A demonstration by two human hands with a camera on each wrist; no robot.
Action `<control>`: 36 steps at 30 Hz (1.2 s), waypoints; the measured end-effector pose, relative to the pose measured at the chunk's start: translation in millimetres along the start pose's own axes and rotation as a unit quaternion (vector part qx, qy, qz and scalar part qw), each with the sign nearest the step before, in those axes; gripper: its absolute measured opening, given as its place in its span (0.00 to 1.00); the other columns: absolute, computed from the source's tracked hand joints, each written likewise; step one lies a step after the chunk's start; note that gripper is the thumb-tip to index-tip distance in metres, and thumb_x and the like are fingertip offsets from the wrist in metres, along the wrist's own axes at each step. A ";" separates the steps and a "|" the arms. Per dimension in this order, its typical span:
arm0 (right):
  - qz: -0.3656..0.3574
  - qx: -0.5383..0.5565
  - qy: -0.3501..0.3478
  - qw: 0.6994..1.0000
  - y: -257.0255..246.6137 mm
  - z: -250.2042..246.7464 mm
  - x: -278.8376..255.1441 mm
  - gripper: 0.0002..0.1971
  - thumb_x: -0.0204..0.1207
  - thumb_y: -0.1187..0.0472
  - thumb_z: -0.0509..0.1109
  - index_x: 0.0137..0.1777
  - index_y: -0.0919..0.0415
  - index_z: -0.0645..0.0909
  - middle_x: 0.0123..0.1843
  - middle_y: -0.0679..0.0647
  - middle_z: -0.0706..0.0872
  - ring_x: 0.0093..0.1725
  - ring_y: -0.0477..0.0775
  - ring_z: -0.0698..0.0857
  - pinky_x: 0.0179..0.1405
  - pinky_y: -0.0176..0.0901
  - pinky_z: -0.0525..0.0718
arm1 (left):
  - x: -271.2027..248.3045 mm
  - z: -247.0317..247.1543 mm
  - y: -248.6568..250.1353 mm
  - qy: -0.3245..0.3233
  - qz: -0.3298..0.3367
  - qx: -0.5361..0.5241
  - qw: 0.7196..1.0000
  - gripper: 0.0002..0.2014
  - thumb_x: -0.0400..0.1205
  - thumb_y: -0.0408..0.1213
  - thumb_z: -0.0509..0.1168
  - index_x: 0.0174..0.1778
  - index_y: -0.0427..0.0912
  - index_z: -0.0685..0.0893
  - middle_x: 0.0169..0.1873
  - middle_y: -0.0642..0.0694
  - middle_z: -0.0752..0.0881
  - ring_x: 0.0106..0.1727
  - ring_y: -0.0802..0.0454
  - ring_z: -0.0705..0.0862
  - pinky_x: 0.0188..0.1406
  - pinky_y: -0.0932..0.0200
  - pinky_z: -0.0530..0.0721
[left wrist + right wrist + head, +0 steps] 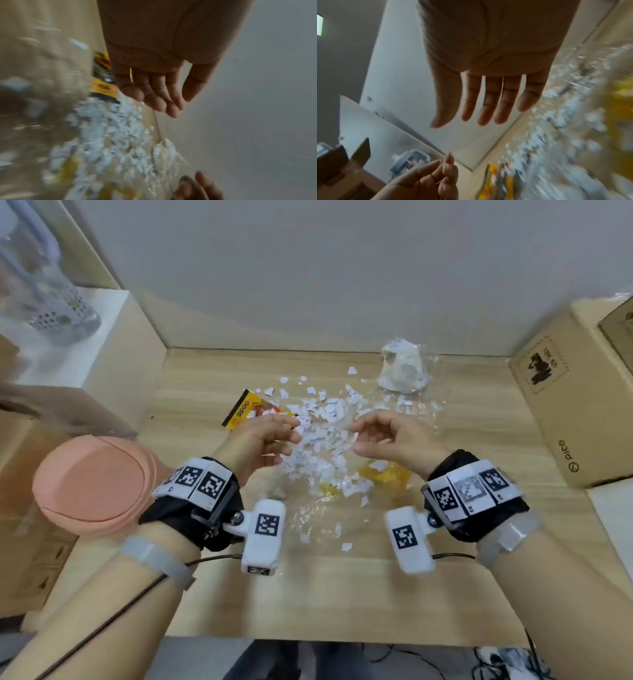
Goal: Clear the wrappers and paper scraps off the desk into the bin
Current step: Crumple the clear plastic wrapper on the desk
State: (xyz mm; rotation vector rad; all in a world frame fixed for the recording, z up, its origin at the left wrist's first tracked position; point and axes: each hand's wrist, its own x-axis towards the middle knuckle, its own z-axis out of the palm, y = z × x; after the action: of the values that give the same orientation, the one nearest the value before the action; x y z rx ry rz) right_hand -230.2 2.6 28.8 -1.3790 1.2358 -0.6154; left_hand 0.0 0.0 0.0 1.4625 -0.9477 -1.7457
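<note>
Two hands hover over a wooden tabletop (479, 594), facing each other across a heap of white paper scraps (325, 440). The left hand (263, 441) and right hand (394, 440) both have loose, relaxed fingers and hold nothing (the scraps lie between and just beneath them). A yellow wrapper (245, 409) lies just beyond the left hand. A pink bin (92, 484) stands at the tabletop's left edge.

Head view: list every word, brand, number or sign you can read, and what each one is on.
"PICO", with a round logo beside it: on the side of the cardboard box at the right.
Dark stamped graphic with characters on the same box: too blurred to read.
Red characters on the yellow wrapper: not legible.
Square black-and-white coded markers on the wrist bands and camera housings: patterns, not text.
Wrist views: nothing readable, blurred.
</note>
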 end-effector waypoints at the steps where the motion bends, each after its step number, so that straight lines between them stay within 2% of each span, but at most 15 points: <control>1: 0.020 -0.051 -0.054 0.997 8.9 7.4 -3.8 0.19 0.64 0.63 0.78 0.52 0.48 0.79 0.50 0.47 0.81 0.51 0.46 0.79 0.46 0.25 0.78 | -1.6 -4.3 -10.2 0.015 -0.013 -0.014 1.000 0.08 0.81 0.33 0.58 0.45 0.48 0.82 0.26 0.56 0.87 0.24 0.62 0.80 0.27 0.68 0.75; 3: 0.046 -0.219 -0.138 0.965 32.8 21.7 -3.5 0.35 0.58 0.59 0.82 0.65 0.43 0.72 0.69 0.47 0.69 0.69 0.49 0.68 0.66 0.40 0.69 | -1.7 -13.0 -30.0 0.051 -0.047 -0.032 0.997 0.08 0.81 0.33 0.57 0.45 0.48 0.81 0.26 0.56 0.88 0.24 0.63 0.81 0.27 0.67 0.74; 5: 0.071 -0.394 -0.157 0.903 53.9 40.0 -2.6 0.42 0.55 0.57 0.83 0.69 0.38 0.67 0.79 0.47 0.56 0.77 0.52 0.55 0.75 0.59 0.55 | -4.3 -17.7 -48.2 0.066 -0.072 -0.047 0.994 0.08 0.81 0.33 0.57 0.46 0.47 0.81 0.27 0.56 0.89 0.25 0.63 0.83 0.25 0.69 0.76; 8: 0.056 -0.467 -0.071 0.880 71.0 51.8 5.6 0.21 0.61 0.57 0.77 0.54 0.40 0.79 0.80 0.45 0.58 0.79 0.53 0.52 0.73 0.63 0.50 | -9.1 -14.5 -53.8 0.060 -0.080 -0.056 0.993 0.09 0.81 0.35 0.57 0.47 0.49 0.82 0.34 0.56 0.90 0.32 0.63 0.86 0.36 0.65 0.77; 10: 0.062 -0.410 0.005 0.910 75.6 52.2 9.8 0.08 0.65 0.58 0.74 0.41 0.43 0.82 0.75 0.43 0.68 0.76 0.51 0.58 0.71 0.59 0.52 | -14.2 -11.2 -52.8 0.037 -0.073 -0.046 0.996 0.09 0.81 0.38 0.57 0.49 0.51 0.83 0.39 0.57 0.91 0.42 0.60 0.86 0.45 0.60 0.75; 14: -0.005 -0.184 0.152 0.971 49.4 47.1 13.2 0.12 0.68 0.64 0.73 0.31 0.47 0.76 0.59 0.51 0.82 0.66 0.55 0.73 0.63 0.50 0.68 | -30.6 -3.2 -38.9 -0.032 -0.028 -0.046 0.998 0.15 0.77 0.52 0.62 0.59 0.58 0.83 0.60 0.58 0.83 0.67 0.58 0.76 0.63 0.52 0.71; 16: -0.057 -0.086 0.216 0.971 27.2 45.9 10.9 0.16 0.67 0.67 0.73 0.29 0.47 0.74 0.47 0.47 0.81 0.53 0.43 0.79 0.55 0.41 0.75 | -40.4 2.5 -26.8 -0.080 -0.006 -0.124 0.989 0.28 0.62 0.60 0.75 0.59 0.63 0.82 0.64 0.57 0.80 0.71 0.55 0.74 0.67 0.47 0.74; 18: -0.099 -0.002 0.252 0.963 6.7 48.9 6.7 0.19 0.65 0.70 0.74 0.27 0.46 0.72 0.39 0.43 0.77 0.43 0.31 0.78 0.49 0.31 0.79 | -47.3 11.6 -13.4 -0.132 0.003 -0.151 0.980 0.43 0.49 0.63 0.80 0.63 0.67 0.78 0.64 0.61 0.79 0.70 0.57 0.75 0.60 0.46 0.82; 21: -0.153 0.074 0.219 0.961 -14.6 59.3 2.5 0.20 0.64 0.75 0.73 0.28 0.50 0.72 0.34 0.46 0.77 0.41 0.41 0.80 0.44 0.28 0.79 | -46.8 29.0 5.6 -0.205 0.049 -0.112 0.971 0.53 0.49 0.60 0.81 0.72 0.71 0.65 0.70 0.64 0.71 0.73 0.56 0.71 0.63 0.38 0.80; 23: -0.165 0.118 0.145 0.968 -23.9 64.3 -1.8 0.18 0.63 0.78 0.69 0.31 0.53 0.72 0.32 0.46 0.76 0.36 0.38 0.77 0.40 0.24 0.77 | -40.5 39.1 15.3 -0.204 0.078 -0.091 0.972 0.48 0.58 0.46 0.83 0.72 0.68 0.66 0.72 0.52 0.73 0.70 0.53 0.77 0.62 0.42 0.82; 27: -0.131 0.151 0.043 0.979 -31.0 40.4 -10.1 0.19 0.66 0.80 0.69 0.41 0.53 0.78 0.45 0.46 0.83 0.49 0.40 0.83 0.50 0.37 0.85 | -32.5 40.2 30.9 -0.069 0.128 -0.008 0.989 0.24 0.72 0.18 0.67 0.58 0.49 0.80 0.53 0.47 0.84 0.37 0.60 0.87 0.31 0.65 0.84; 29: -0.138 0.064 0.141 0.978 -31.6 19.2 -15.9 0.21 0.65 0.76 0.73 0.46 0.48 0.77 0.54 0.50 0.82 0.57 0.46 0.80 0.61 0.50 0.82 | -30.8 31.2 35.7 -0.019 0.126 -0.001 0.992 0.21 0.73 0.14 0.63 0.51 0.44 0.81 0.52 0.46 0.84 0.33 0.59 0.86 0.28 0.65 0.85; 32: -0.102 -0.180 0.323 0.923 -27.6 -9.1 -21.5 0.36 0.54 0.59 0.82 0.61 0.37 0.71 0.73 0.49 0.63 0.73 0.49 0.62 0.76 0.53 0.60 | -31.0 20.0 43.6 0.004 0.104 -0.027 0.994 0.21 0.72 0.11 0.58 0.43 0.43 0.81 0.46 0.47 0.83 0.32 0.54 0.84 0.26 0.64 0.84; 34: -0.030 -0.244 0.322 0.914 -26.1 -20.4 -22.8 0.51 0.49 0.51 0.84 0.72 0.37 0.60 0.81 0.51 0.47 0.80 0.56 0.46 0.77 0.58 0.48 | -31.0 17.2 48.3 -0.029 0.093 -0.018 0.995 0.22 0.72 0.10 0.56 0.40 0.44 0.81 0.45 0.47 0.82 0.31 0.53 0.83 0.25 0.63 0.85; 36: 0.006 -0.194 0.255 0.947 -29.6 -22.5 -23.4 0.56 0.50 0.53 0.84 0.77 0.45 0.54 0.82 0.54 0.42 0.81 0.56 0.41 0.79 0.55 0.46 | -31.9 21.0 51.9 -0.075 0.089 0.015 0.993 0.24 0.71 0.08 0.54 0.40 0.45 0.81 0.47 0.49 0.82 0.28 0.56 0.84 0.26 0.63 0.86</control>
State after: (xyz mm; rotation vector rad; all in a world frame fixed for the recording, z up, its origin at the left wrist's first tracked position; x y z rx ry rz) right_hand -248.1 9.9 68.2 -1.5871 1.8560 -0.7782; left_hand -13.9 2.6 62.9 1.2368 -1.1507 -1.7335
